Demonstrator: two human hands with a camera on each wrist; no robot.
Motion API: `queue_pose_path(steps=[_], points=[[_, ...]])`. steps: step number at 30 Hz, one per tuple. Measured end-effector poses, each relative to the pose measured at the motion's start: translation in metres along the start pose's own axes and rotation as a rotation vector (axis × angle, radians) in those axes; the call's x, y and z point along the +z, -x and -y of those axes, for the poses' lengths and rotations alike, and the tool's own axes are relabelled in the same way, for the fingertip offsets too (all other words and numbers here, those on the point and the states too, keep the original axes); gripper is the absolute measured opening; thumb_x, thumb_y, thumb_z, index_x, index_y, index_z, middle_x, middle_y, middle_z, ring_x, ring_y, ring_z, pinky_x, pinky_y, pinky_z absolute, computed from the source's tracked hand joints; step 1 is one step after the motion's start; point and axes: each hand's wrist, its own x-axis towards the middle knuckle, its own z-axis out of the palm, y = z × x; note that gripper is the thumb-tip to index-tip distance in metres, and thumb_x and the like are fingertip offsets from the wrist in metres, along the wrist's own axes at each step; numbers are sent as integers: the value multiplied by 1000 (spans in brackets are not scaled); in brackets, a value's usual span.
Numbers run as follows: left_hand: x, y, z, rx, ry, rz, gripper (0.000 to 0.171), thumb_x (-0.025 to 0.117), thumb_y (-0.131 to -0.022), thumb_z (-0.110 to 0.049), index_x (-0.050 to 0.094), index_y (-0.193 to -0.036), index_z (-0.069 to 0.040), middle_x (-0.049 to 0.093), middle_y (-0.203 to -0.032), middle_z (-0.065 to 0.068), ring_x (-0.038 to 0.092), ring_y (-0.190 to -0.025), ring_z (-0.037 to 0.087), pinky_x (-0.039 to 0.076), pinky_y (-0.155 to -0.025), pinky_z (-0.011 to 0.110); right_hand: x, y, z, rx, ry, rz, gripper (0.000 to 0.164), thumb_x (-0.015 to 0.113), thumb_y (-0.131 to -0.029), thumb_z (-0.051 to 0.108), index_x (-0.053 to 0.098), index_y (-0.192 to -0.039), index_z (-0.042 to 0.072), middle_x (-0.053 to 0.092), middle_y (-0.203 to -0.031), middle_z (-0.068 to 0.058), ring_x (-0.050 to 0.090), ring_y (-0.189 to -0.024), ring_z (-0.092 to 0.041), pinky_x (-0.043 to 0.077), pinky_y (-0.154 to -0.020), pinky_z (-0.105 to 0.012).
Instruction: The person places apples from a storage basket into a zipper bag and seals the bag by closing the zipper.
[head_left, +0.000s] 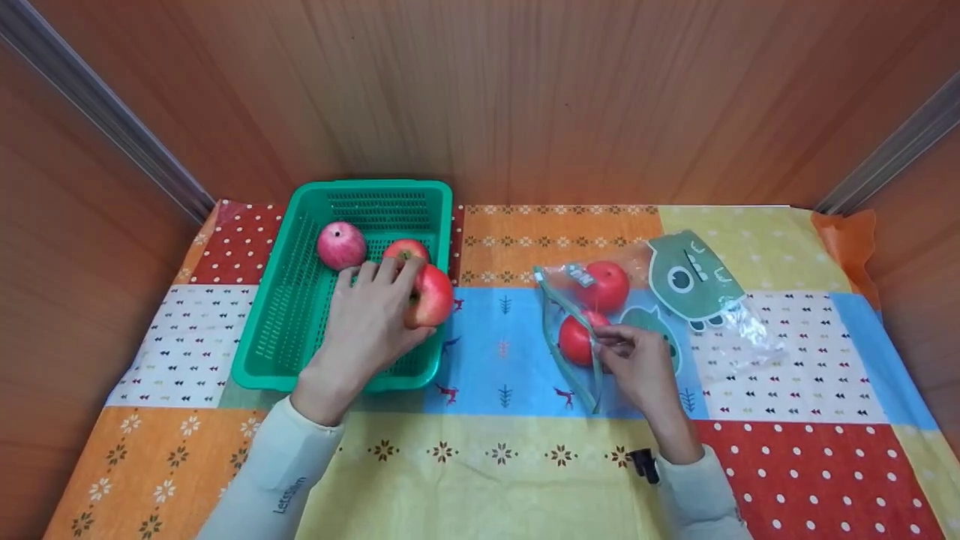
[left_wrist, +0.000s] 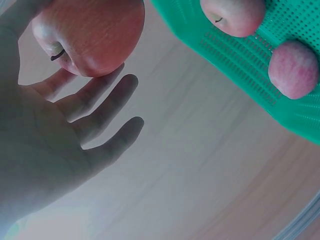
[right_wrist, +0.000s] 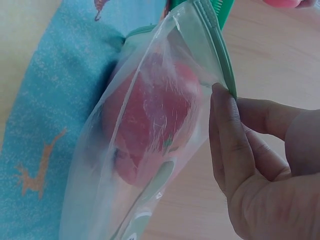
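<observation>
My left hand [head_left: 373, 315] grips a red apple [head_left: 433, 297] above the right side of a green plastic basket [head_left: 247, 345]. In the left wrist view the apple [left_wrist: 95, 35] sits between thumb and fingers, its stem showing. Two more apples lie in the basket: a pinkish one [head_left: 341, 246] and a red one [head_left: 406, 251] partly behind the left hand. On the right, my right hand [head_left: 641, 364] pinches the green zip edge of a clear zip bag [right_wrist: 95, 165] between thumb and fingers. Inside the bag lie two red apples, one farther back [head_left: 606, 286] and one near the mouth [head_left: 576, 341].
A patchwork-patterned tablecloth [head_left: 502, 450] covers the table. Wooden panels [head_left: 525, 97] stand at the back and both sides. The bag's far end, with a green cartoon print [head_left: 694, 277], lies flat toward the right. An orange flap [head_left: 847, 244] sits at the back right corner.
</observation>
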Motion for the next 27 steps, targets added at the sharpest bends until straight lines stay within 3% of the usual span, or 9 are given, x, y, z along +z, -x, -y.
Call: queue_pose_path(steps=[13, 22, 27], points=[[6, -2, -24, 47, 38, 12, 86, 99, -71, -41, 61, -140, -8, 67, -128, 16, 62, -120, 37, 52, -100, 58, -1, -2, 0, -20, -15, -16, 24, 70, -94, -10, 75, -117, -10, 76, -105, -25, 77, -89, -32, 57, -67, -16], [18, -1, -45, 85, 34, 14, 83, 97, -73, -44, 62, -140, -10, 69, -125, 13, 62, -113, 32, 52, -98, 52, 0, -1, 0, -27, -7, -21, 25, 71, -94, -10, 76, -118, -9, 76, -105, -24, 77, -87, -31, 57, -67, -16], [26, 0, -58, 89, 64, 49, 82, 96, -74, -44, 61, -140, -11, 68, -126, 13, 63, -114, 33, 52, -99, 53, 2, 1, -2, -17, -9, -23, 24, 71, -95, -8, 76, -118, -7, 77, -106, -24, 77, -88, -32, 57, -68, -16]])
